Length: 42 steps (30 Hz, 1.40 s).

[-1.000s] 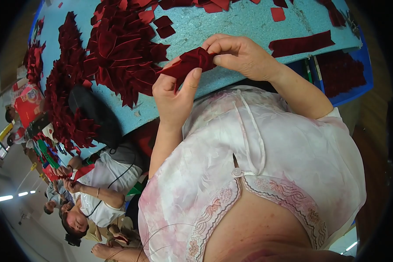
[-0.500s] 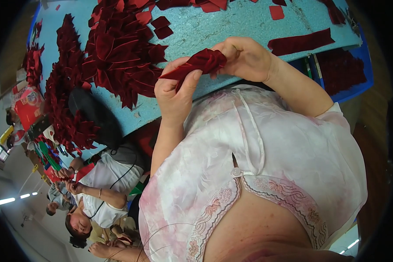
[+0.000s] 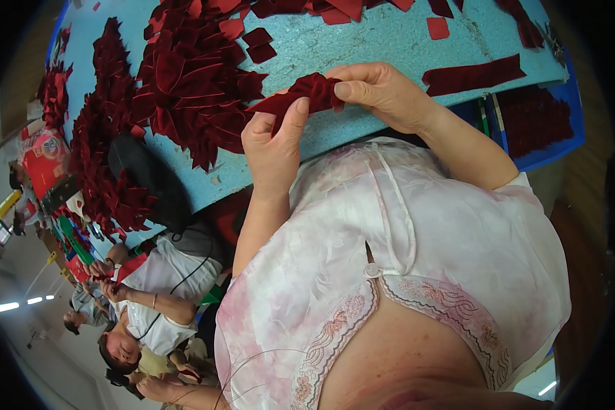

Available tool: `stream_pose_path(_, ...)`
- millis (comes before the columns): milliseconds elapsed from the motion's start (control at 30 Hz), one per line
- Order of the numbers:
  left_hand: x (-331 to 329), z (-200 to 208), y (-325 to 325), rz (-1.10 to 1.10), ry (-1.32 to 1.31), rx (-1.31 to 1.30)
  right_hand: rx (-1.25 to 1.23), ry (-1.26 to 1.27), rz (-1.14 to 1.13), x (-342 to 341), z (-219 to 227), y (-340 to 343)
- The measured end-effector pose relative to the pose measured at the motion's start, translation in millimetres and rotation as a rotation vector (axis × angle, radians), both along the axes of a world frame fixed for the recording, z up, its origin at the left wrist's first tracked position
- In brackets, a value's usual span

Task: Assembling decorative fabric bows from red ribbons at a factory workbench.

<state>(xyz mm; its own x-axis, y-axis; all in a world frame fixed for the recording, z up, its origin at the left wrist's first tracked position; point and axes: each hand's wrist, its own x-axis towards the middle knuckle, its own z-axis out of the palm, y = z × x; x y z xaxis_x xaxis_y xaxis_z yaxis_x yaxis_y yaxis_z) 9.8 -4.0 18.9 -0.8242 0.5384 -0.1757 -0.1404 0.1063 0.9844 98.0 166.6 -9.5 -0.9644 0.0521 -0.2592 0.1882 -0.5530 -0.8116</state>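
Between my two hands is a dark red velvet fabric flower, gathered and folded at its right end and coming to a flat point on the left. My left hand pinches its lower left part between thumb and fingers. My right hand grips the gathered right end, thumb on top; its fingertips are partly hidden behind the cloth. Beyond my left hand lies a large heap of pointed dark red velvet pieces on the light blue table.
A long dark red velvet strip lies near the table's right edge, above a blue bin of dark red pieces. Small squares lie at the back. A black bag-like object sits left, near a co-worker in white.
My right hand has turned and closed its thumb onto the flower's gathered end. My left hand keeps its pinch, almost in place. The view has shifted slightly.
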Motion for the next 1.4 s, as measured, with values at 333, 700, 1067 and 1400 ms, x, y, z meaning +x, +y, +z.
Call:
stream_pose_path(333,0.3,0.7,7.5,-0.01,0.108,0.044,-0.51,0.031,0.099,-2.0,-4.0,6.8)
stream_pose_path(700,-0.7,4.1,8.4,0.027,-0.283,0.14,-0.593,0.085,0.066,-2.1,-9.6,4.2)
stream_pose_path(1067,-2.8,-1.2,6.1,0.028,-0.208,0.064,-0.567,0.112,-0.075,-7.0,-2.7,-15.3)
stream_pose_path(1400,-1.6,14.6,10.1,0.056,-0.539,0.249,-0.12,0.088,-0.113,-6.2,-8.5,-4.5)
